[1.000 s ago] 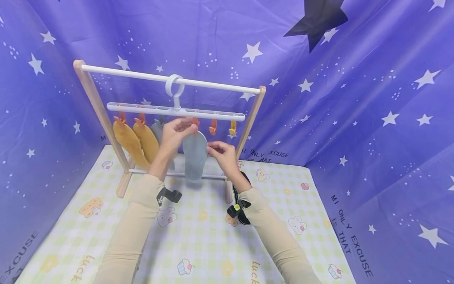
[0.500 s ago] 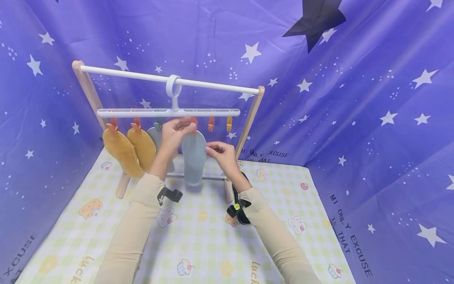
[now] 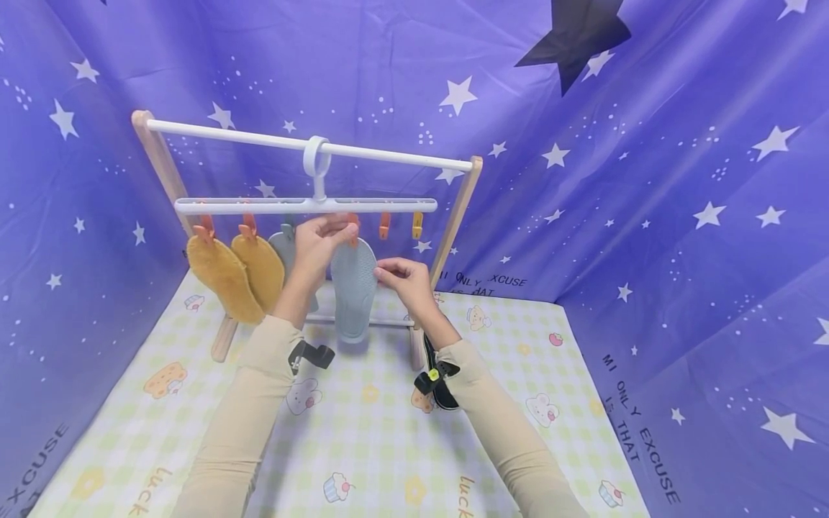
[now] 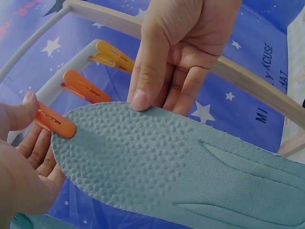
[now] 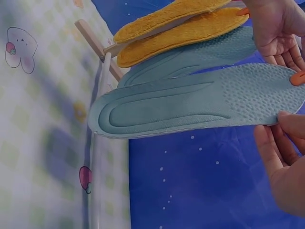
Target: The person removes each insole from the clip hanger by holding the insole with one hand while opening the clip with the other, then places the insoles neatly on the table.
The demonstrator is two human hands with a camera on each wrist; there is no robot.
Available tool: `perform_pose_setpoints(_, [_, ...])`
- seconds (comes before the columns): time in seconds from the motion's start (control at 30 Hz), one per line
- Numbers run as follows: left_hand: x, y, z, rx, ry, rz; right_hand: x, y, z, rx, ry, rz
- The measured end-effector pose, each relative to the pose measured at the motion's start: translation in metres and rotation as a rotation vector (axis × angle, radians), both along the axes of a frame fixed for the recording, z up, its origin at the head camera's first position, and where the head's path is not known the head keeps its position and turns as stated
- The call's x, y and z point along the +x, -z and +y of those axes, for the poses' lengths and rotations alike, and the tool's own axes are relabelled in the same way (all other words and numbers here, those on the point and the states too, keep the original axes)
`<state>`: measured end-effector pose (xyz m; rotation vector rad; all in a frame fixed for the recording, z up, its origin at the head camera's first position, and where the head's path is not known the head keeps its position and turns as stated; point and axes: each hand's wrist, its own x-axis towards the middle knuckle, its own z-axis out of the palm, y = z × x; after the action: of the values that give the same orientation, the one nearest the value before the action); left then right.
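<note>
- Hanger (image 3: 252, 207) has swung, its left end and clipped yellow insoles (image 3: 220, 279) shifting leftward.
- Left hand (image 3: 317, 248), raised, pinches orange clip (image 4: 56, 120) atop front blue insole (image 3: 353, 291).
- Right hand (image 3: 408, 282) pinches same insole's edge.

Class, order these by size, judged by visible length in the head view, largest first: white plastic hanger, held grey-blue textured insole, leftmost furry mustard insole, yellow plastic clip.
1. White plastic hanger
2. Held grey-blue textured insole and leftmost furry mustard insole: lengths look too alike to rank
3. Yellow plastic clip
</note>
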<state>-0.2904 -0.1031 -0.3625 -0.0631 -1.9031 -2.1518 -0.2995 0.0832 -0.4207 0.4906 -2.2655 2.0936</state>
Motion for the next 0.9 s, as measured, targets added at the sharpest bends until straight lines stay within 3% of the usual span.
perform_pose_setpoints(0.43, [0.0003,-0.0012,0.0036,-0.006,-0.04,-0.01,0.002,-0.0026,0.0006,-0.025,-0.014,-0.069])
perform_pose_setpoints(0.9, [-0.0015,-0.0014,0.0051,-0.007,-0.07,-0.017,0.0022,-0.0027,-0.0009,-0.025,-0.015,-0.085])
